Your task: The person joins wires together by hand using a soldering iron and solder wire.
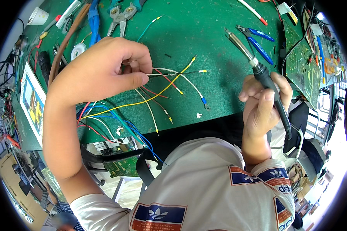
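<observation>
The right hand [263,106] is gripping a black-handled, metal-tipped soldering iron [254,65], tip pointing to 11 o'clock. At 9 o'clock, the left hand [104,71] is pinching a bundle of thin multicoloured insulated wires [162,82] above the green bench mat [204,34]. Blue-handled cutters [258,40] are lying at 1 o'clock.

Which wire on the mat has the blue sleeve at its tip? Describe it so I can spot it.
Start at the green mat, between the left hand and the right hand holding the soldering iron. The white wire arcs rightward from the left hand's fingers toward the mat's near edge. It alone ends in a blue sleeve; neighbouring tips are yellow.
</observation>
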{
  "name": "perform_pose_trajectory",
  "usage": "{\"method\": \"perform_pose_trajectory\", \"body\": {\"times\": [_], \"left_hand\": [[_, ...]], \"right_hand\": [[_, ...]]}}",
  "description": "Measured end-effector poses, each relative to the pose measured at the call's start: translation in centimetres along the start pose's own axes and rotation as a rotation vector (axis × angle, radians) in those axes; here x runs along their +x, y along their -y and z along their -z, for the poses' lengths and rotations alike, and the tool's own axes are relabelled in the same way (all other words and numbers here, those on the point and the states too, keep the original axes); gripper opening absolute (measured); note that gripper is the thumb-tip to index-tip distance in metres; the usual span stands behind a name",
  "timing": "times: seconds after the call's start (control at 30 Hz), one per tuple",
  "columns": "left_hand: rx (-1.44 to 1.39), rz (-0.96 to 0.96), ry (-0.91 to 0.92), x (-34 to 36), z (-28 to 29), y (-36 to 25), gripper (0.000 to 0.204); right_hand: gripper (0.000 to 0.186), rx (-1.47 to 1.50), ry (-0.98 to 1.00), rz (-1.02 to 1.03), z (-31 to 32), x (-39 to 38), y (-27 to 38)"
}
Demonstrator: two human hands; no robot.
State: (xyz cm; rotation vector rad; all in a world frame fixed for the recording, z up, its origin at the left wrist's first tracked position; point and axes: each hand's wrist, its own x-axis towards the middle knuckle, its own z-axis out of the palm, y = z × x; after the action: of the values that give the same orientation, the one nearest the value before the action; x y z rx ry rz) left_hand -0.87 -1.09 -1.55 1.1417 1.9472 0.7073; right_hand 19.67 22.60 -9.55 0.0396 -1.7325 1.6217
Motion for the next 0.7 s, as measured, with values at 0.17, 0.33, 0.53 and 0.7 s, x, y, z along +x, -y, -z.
{"method": "perform_pose_trajectory", "body": {"times": [0.17, 0.33, 0.53, 0.7], "left_hand": [[-0.015, -0.014, 0.005, 0.0, -0.2, 0.1, 0.010], [0.003, 0.010, 0.002, -0.1, 0.2, -0.2, 0.013], [-0.057, -0.050, -0.028, -0.3, 0.1, 0.2, 0.014], [-0.032, -0.073, -0.010, -0.3, 0.4, -0.1, 0.014]], "right_hand": [[0.031, 0.053, 0.167, -0.123, -0.3, 1.8, 0.8], [0.021, -0.148, 0.291, 0.022, -0.7, 3.5, 0.3], [0.040, -0.266, 0.364, 0.184, -2.7, 3.8, -0.3], [0.037, -0.282, 0.420, 0.280, -3.6, 3.9, -0.7]]}}
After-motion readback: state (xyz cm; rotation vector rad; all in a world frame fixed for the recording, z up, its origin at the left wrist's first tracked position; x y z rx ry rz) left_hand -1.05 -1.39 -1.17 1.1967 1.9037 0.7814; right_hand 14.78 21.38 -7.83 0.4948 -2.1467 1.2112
